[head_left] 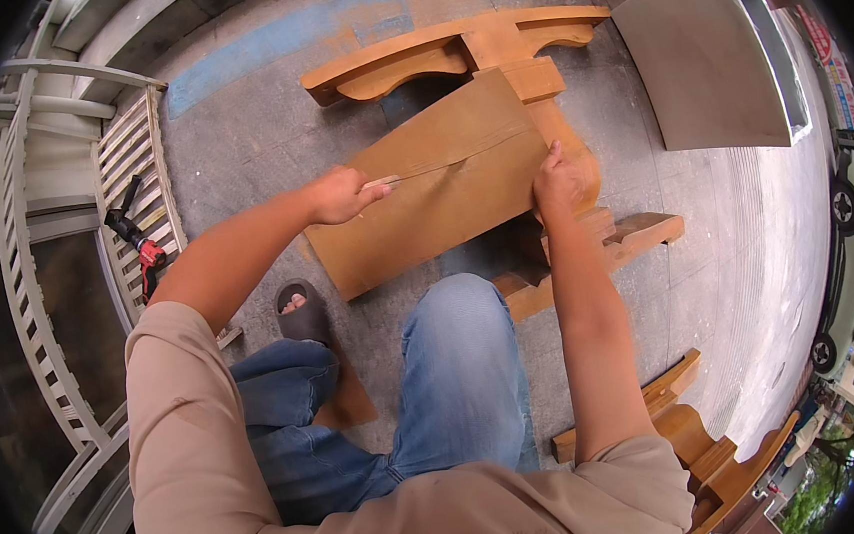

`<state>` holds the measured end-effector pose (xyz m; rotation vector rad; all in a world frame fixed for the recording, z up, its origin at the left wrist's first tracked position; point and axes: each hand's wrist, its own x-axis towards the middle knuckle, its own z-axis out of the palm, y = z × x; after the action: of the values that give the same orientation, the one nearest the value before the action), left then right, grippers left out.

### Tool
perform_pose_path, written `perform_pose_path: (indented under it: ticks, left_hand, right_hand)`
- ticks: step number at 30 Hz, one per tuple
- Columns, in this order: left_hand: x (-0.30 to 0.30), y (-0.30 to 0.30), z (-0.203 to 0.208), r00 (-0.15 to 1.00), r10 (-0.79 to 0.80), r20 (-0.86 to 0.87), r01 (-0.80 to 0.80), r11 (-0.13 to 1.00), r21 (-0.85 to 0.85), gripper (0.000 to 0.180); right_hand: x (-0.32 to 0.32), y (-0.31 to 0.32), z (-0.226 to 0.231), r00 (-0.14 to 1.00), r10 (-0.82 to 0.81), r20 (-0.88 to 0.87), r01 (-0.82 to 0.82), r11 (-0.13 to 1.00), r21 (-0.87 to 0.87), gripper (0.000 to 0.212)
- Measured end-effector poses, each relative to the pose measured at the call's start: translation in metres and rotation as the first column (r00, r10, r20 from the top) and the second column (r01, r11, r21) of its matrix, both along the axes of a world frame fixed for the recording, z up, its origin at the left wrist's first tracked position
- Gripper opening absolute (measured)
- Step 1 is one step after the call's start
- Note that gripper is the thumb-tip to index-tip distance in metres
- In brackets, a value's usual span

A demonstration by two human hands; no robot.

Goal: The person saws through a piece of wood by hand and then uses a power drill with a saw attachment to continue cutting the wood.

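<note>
A flat sheet of brown cardboard [423, 217] lies tilted in front of me, partly over an orange-brown wooden trestle-like piece [561, 116]. My left hand [339, 196] is closed on a small, pale blade-like tool [380, 182], most of it hidden in my fist. Its tip meets the cardboard at the left end of a thin slit that runs toward the right edge. With thumb up, my right hand [558, 184] grips the sheet's right edge.
A large cardboard box [696, 55] stands at the far right. More wooden parts [701, 436] lie at the lower right. A slatted pale bench [138, 169] on the left carries a red and black power tool [148, 251]. Beyond the pavement is a parked car [847, 244].
</note>
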<state>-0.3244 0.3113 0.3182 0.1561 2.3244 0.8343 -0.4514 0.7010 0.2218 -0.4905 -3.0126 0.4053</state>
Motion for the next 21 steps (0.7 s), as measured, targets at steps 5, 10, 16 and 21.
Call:
perform_pose_path:
  ticks: [5, 10, 16, 21]
  left_hand:
    - [-0.014, 0.02, 0.006, 0.993, -0.056, 0.107, 0.06, 0.998, -0.031, 0.065]
    - [0.038, 0.02, 0.019, 0.962, 0.128, 0.242, -0.155, 0.983, 0.096, 0.058]
    - [0.013, 0.026, -0.009, 0.962, 0.094, 0.257, -0.127, 0.985, 0.114, 0.056]
    - [0.04, 0.029, -0.011, 0.971, 0.208, 0.119, -0.229, 0.954, 0.195, 0.057]
  right_hand:
    - [0.024, 0.017, 0.006, 0.993, -0.102, -0.055, 0.099, 0.993, -0.056, 0.076]
    - [0.02, 0.033, -0.001, 0.997, 0.059, -0.044, -0.061, 0.997, -0.047, 0.074]
    - [0.019, 0.027, 0.015, 0.992, 0.121, 0.031, -0.119, 0.992, -0.039, 0.074]
    - [0.008, 0.027, 0.019, 0.986, 0.161, 0.047, -0.159, 0.987, -0.035, 0.075]
